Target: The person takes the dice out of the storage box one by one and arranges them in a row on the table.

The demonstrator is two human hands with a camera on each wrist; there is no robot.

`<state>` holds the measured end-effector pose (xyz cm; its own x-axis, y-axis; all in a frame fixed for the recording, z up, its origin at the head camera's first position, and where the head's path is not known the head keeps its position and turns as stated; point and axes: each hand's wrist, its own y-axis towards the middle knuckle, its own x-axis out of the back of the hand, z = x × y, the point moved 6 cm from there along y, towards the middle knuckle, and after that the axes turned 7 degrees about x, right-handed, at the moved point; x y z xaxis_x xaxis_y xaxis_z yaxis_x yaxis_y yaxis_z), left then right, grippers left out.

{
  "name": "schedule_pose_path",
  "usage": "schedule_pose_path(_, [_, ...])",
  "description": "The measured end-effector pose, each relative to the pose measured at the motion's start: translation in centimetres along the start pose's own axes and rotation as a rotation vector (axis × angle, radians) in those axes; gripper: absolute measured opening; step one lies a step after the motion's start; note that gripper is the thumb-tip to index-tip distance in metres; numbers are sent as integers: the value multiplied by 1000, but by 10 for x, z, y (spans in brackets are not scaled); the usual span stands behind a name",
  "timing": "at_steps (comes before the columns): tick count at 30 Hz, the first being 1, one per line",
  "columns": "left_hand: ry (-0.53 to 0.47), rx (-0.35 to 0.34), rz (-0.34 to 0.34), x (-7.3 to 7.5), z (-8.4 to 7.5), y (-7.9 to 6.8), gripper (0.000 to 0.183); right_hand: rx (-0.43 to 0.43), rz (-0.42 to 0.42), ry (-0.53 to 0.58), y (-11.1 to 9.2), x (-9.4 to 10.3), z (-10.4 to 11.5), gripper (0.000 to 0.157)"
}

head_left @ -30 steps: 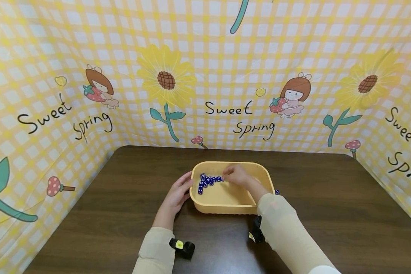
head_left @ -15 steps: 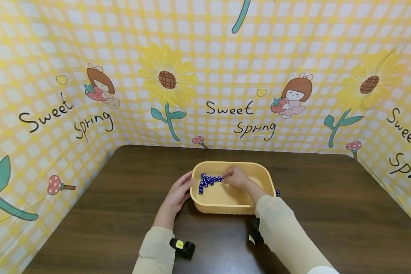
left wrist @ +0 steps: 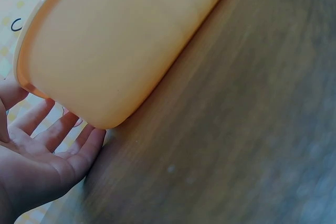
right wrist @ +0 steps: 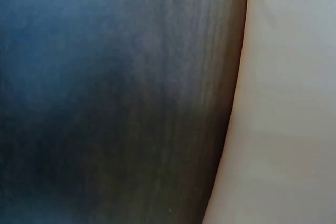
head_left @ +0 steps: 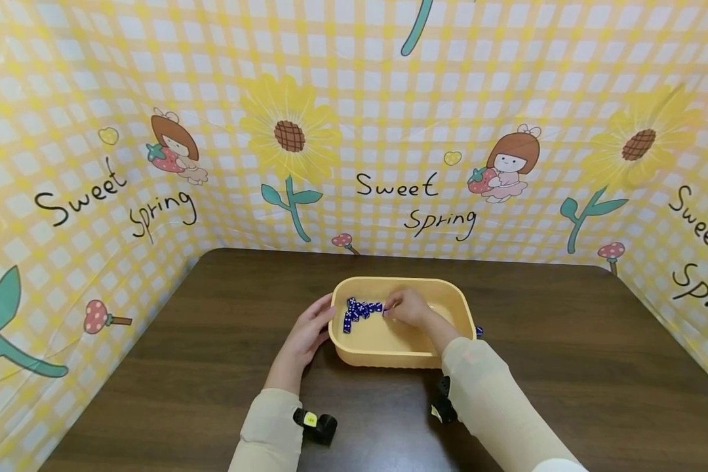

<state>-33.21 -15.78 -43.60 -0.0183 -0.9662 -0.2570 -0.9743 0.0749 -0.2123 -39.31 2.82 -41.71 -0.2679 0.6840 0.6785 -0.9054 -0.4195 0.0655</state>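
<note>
Being pinched between the fingertips of the right hand [head_left: 410, 308] is a small blue die [head_left: 385, 311], mostly hidden, inside a yellow tub [head_left: 377, 360]. Just beside it, a cluster of blue dice [head_left: 362, 309] with white dots is spread over the tub's left part. The tub's left end is touched by the left hand [head_left: 307, 334], its fingers loosely extended. The tub is supported by a brown table [head_left: 183, 393].

Dice [head_left: 362, 309] lie in the left part of the tray [head_left: 383, 360] on the table [head_left: 212, 367].
</note>
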Motion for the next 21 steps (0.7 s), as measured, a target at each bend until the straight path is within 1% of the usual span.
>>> schedule_pose_path(3, [3,-3,3,0,0,0,43,61,4,-25,5,-1,-3,6])
schedule_pose_path(5, [-4,0,1,0,0,0,43,154,2,-15,23,-10,-32,3])
schedule_pose_path(6, [-2,1,-1,0,1,0,43,170,10,-18,28,-13,-40,3])
schedule_pose_path(7, [2,0,0,0,0,0,43,178,21,-20,32,-15,-47,3])
schedule_pose_path(8, [2,1,0,0,1,0,43,161,22,-23,35,-16,-53,4])
schedule_pose_path(10, [3,3,1,0,1,0,43,117,25,-14,36,-17,-57,7])
schedule_pose_path(12, [9,2,5,0,2,0,43,57,31,-38,17,-6,-26,8])
schedule_pose_path(15, [8,-1,6,0,2,0,43,104,19,-33,-1,6,4,8])
schedule_pose_path(18, [10,-3,1,0,1,0,43,139,31,-26,-7,13,16,8])
schedule_pose_path(20, [9,0,-3,0,1,0,43,128,38,-9,-4,15,14,7])
schedule_pose_path(21, [8,2,-6,0,1,0,43,143,39,-6,-3,16,13,8])
